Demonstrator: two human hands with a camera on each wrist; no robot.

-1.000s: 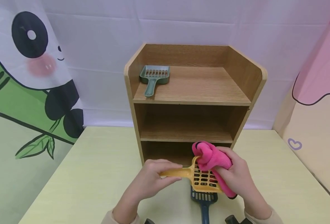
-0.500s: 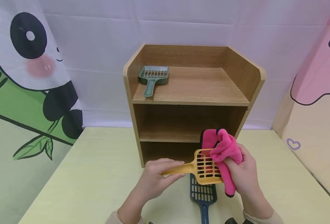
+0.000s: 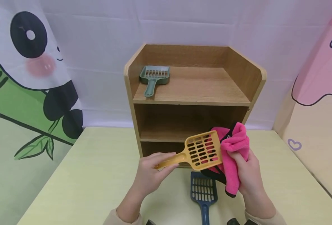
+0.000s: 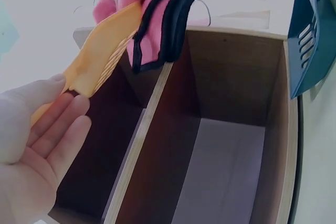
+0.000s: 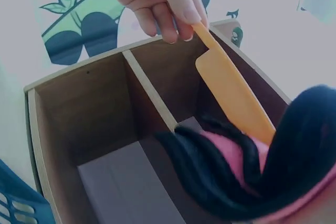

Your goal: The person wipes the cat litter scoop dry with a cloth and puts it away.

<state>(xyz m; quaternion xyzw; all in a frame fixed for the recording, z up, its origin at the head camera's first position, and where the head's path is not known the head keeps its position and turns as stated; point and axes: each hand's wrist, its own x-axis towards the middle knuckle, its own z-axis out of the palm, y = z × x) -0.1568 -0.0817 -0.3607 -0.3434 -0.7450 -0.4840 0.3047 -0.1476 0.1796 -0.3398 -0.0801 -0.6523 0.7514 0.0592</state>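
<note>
My left hand (image 3: pixel 152 172) pinches the handle of a yellow slotted litter scoop (image 3: pixel 203 150) between thumb and fingers, its head raised and pointing right. A pink cloth with black edging (image 3: pixel 234 156) is bunched in my right hand (image 3: pixel 249 175), lying against the scoop's far right edge and partly behind its slots. On the table below lies a dark blue litter scoop (image 3: pixel 203 190), its handle toward me. In the left wrist view the yellow scoop (image 4: pixel 105 45) appears side-on, with the cloth (image 4: pixel 157 19) at its tip. Black edging of the cloth (image 5: pixel 226 166) covers much of the right wrist view.
A wooden shelf unit (image 3: pixel 194 103) stands at the back of the pale table (image 3: pixel 98 175). A grey-green litter scoop (image 3: pixel 154 76) sits on its top level, at the left. Behind hangs a pale curtain (image 3: pixel 104 62) with cartoon prints at both sides.
The yellow scoop has risen and tilted upward. The cloth has slid from over its head to the right edge and unfolded somewhat, uncovering the slots. More of the dark blue scoop shows.
</note>
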